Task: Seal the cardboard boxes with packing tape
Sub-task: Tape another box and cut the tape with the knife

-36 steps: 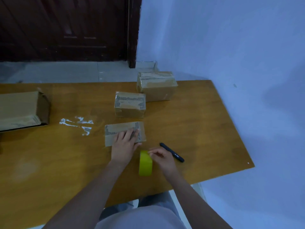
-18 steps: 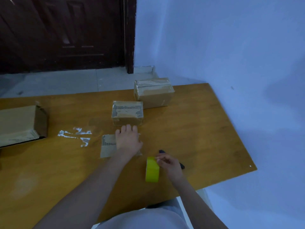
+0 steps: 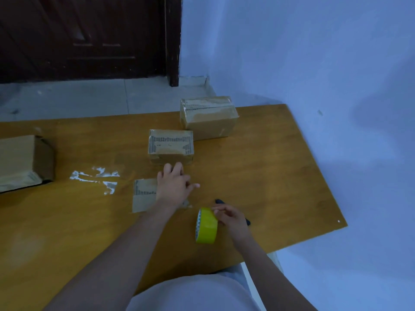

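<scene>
Hands work over a wooden table [image 3: 258, 167] set against a blue wall. The left hand [image 3: 173, 187] lies flat on a small flattened cardboard box [image 3: 143, 195] near the middle of the table, its fingers [image 3: 174, 170] straight and reaching toward a second, printed box [image 3: 170, 147] just behind it. The right hand [image 3: 231, 217] pinches at the upper rim of a yellow roll of packing tape [image 3: 206, 225], which stands on edge close to the table's near edge, just right of the flat box. A dark pen [image 3: 221, 202] lies on the table, mostly hidden beneath that hand. A third, larger box [image 3: 208, 117] sits at the far edge, toward the far right corner, touching the printed one at a corner. An open-ended carton [image 3: 24, 160] rests at the left edge, and shiny scraps of tape [image 3: 98, 178] cling to the wood between it and the flat box.
</scene>
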{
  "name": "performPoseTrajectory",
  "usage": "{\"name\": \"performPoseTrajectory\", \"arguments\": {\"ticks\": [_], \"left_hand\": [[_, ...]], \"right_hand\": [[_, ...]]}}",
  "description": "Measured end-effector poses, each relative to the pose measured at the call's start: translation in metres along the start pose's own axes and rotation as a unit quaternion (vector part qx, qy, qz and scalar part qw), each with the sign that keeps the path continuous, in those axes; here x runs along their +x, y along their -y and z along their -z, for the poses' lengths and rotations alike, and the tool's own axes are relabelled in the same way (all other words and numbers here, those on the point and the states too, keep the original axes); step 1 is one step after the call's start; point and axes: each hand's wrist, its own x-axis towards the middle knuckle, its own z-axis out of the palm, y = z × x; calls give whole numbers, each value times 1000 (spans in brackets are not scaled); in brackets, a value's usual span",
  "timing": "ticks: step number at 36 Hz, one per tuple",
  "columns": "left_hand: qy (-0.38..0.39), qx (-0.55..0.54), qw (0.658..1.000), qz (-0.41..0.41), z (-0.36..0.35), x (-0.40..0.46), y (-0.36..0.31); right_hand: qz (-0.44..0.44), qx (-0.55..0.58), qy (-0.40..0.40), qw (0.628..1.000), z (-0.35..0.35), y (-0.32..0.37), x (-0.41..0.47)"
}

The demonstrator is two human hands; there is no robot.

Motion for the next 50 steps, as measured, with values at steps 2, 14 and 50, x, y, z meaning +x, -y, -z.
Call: {"name": "performPoseTrajectory", "arguments": {"ticks": [2,14,50], "left_hand": [[-9,-5,1000,-6,-1,0,0],[-151,-100,968,-175,-8,-23,16],[-267,-397,834,276,23,-49,51]], "right_hand": [[-1,-3,3,1000,-1,2,0],[-8,-18,-12,1000,-5,4,1],[57,-184,130,973,-24,31,9]]}}
